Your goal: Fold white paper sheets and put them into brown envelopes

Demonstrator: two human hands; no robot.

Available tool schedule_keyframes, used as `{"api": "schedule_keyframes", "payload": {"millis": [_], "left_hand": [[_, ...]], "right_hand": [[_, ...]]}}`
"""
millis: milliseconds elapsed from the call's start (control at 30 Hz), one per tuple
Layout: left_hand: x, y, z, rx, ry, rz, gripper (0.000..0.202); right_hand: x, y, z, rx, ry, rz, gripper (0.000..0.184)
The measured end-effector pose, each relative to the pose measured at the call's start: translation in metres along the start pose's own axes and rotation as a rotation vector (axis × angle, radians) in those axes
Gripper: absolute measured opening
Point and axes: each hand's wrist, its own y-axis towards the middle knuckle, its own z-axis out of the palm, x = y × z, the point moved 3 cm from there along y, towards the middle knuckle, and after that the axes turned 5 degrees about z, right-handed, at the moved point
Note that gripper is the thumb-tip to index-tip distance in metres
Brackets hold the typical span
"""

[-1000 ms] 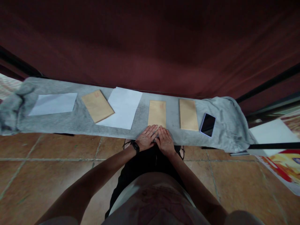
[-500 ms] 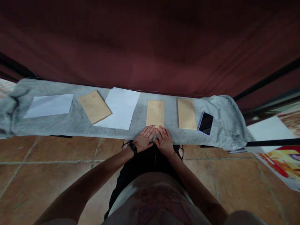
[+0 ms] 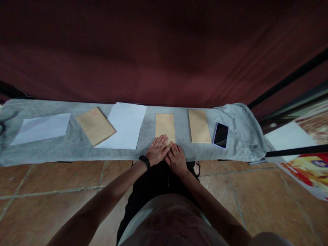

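A brown kraft-paper envelope lies upright in front of me on the grey cloth, with faint red print near its top right. My left hand, a dark band on its wrist, rests flat over the envelope's near end, fingers stretched out. Beside it, my right hand touches the near right corner with its fingers extended and slightly bent. The two hands almost meet at the thumbs. Both cover the envelope's near edge, so I cannot see that edge.
Left of the envelope lie white paper, a stack of brown envelopes overlapping it, and another white sheet. To the right are more brown envelopes and a phone. A dark red curtain hangs behind the narrow cloth-covered surface.
My left hand has slid a little farther up the envelope. The right hand stays by the near edge, its fingers slightly more bent. The whole view has tilted a little.
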Motion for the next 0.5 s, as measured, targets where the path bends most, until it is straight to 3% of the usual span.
{"api": "schedule_keyframes", "payload": {"millis": [267,500], "left_hand": [[0.029,0.078,0.006,-0.006,-0.001,-0.064,0.064],[0.048,0.124,0.005,-0.04,-0.006,-0.074,0.066]], "right_hand": [[-0.001,0.0,0.0,0.02,0.007,0.011,0.053],[0.001,0.003,-0.002,0.034,0.002,0.028,0.058]]}}
